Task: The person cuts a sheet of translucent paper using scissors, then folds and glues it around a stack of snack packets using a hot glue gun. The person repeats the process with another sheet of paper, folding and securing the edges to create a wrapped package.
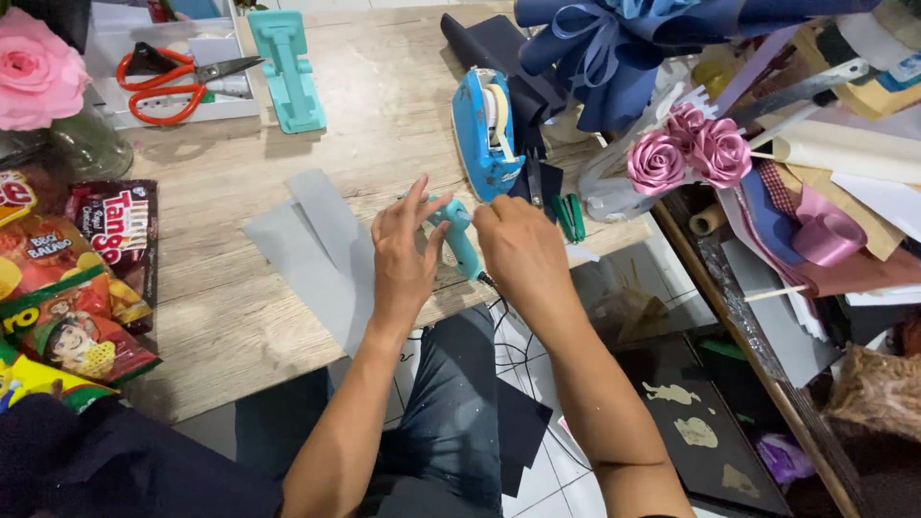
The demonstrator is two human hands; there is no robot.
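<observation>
Both hands point(408, 254) point(518, 249) around glue gun point(459, 235)

Person seen from above, head-worn view. Left hand point(403, 257) and right hand point(523, 251): both bare, without gloves, rings, watch or bracelets. Both forearms uncovered along their whole visible length; no sleeve edge appears within the frame. Fingernails short and unpainted where visible. Lower body: dark grey-blue trousers point(451, 412) of a smooth woven cloth, lightly creased over the thigh, filling the space between the two forearms. No other worn item can be made out.
</observation>
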